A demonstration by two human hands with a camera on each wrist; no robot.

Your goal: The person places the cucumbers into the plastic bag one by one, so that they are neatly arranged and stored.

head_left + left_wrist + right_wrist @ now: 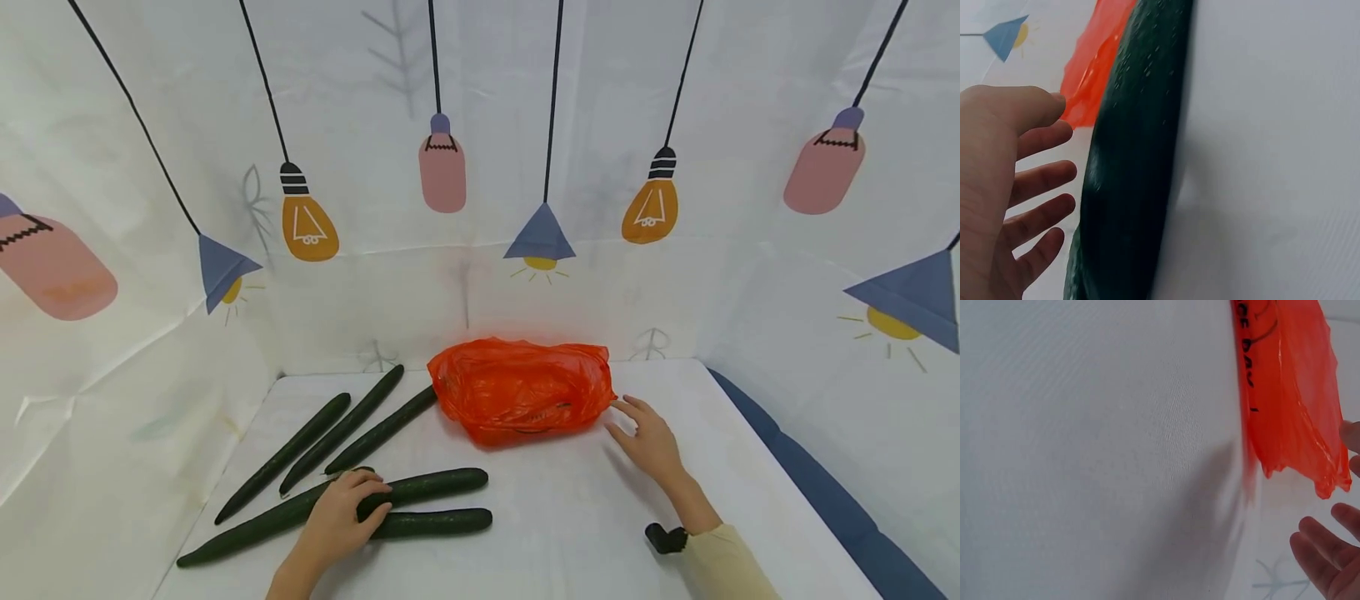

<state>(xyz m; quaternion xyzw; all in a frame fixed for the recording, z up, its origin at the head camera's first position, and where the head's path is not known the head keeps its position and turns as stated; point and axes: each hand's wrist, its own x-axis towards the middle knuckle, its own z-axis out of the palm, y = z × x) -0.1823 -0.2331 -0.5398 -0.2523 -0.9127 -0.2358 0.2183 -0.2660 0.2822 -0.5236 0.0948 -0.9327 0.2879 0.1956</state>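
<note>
My left hand [341, 512] hovers over a dark green cucumber [442, 486] at the front of the table, fingers loosely bent. The left wrist view shows a gap between the fingertips [1063, 172] and the nearest cucumber [1132, 156]. A shorter-looking cucumber [442, 523] lies just in front, partly hidden by that hand, and a long one [251, 533] stretches out to its left. My right hand [651, 442] is spread beside the right end of a red plastic bag [517, 392]. Its fingertips are at the bag's corner; whether they touch it I cannot tell. The bag's contents are hidden.
Three more cucumbers [288, 458] lie slanted at the back left, one with its far end against the bag. The white table [555, 517] is enclosed by white cloth walls [360, 308] printed with lamps. A small black object [663, 537] is at the right wrist.
</note>
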